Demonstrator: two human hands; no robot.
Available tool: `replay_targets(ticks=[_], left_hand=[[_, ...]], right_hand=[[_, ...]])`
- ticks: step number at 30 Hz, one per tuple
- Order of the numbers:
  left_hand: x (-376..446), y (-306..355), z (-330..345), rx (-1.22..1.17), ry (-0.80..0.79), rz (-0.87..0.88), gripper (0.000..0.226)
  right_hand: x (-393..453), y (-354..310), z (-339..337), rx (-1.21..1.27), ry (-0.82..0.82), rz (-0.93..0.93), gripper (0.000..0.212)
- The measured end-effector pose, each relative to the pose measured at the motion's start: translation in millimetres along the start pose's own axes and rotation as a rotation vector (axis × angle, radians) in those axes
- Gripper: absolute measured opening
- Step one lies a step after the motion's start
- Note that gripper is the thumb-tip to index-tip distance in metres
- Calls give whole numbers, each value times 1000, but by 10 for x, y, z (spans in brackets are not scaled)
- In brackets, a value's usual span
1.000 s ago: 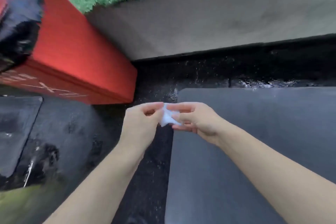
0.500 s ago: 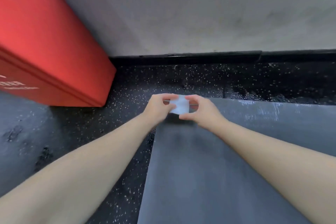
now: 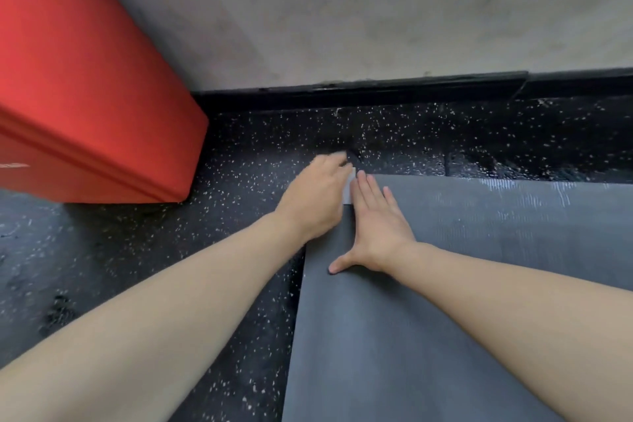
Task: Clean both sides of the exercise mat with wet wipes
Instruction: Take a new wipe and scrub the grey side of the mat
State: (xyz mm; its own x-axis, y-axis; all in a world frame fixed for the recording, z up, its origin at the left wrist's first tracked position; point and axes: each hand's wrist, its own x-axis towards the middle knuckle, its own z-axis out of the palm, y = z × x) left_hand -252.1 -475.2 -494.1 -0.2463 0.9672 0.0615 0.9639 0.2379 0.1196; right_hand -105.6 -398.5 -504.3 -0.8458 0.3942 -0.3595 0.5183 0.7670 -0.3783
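The grey exercise mat (image 3: 445,284) lies flat on the floor, its far left corner under my hands. A white wet wipe (image 3: 348,189) shows as a narrow strip between them at that corner. My right hand (image 3: 376,226) lies flat on the mat with straight fingers and the thumb spread, beside and partly over the wipe. My left hand (image 3: 315,197) is blurred; it rests on the mat's left edge with fingers stretched toward the corner, covering the wipe's left part.
A big red padded block (image 3: 85,96) stands on the left, close to the mat corner. A grey wall (image 3: 376,10) with a black skirting (image 3: 376,89) runs just beyond the mat. Black speckled floor (image 3: 239,267) surrounds the mat.
Both hands held the wipe up between their fingertips before. Now they have come down and spread flat on the mat corner with the wipe under them.
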Motion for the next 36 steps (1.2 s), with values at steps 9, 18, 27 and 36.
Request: replay_targets(ticks=[9,18,27,36], left_hand=[[-131,-52,267,35,96,19,29],[-1218,277,230,-82,77,206,22],[-822,489,-101,-76,110,-185,22],[-1835,792,136,-149,5,77,23]], right_hand=[[-99,32,-122,88,-18,-23,168],[-664,26,108,-51,-62,-15,168],[-1425,-266,370,-73,-101,19,170],[-1847,-534,545,-112,-168,12,167]])
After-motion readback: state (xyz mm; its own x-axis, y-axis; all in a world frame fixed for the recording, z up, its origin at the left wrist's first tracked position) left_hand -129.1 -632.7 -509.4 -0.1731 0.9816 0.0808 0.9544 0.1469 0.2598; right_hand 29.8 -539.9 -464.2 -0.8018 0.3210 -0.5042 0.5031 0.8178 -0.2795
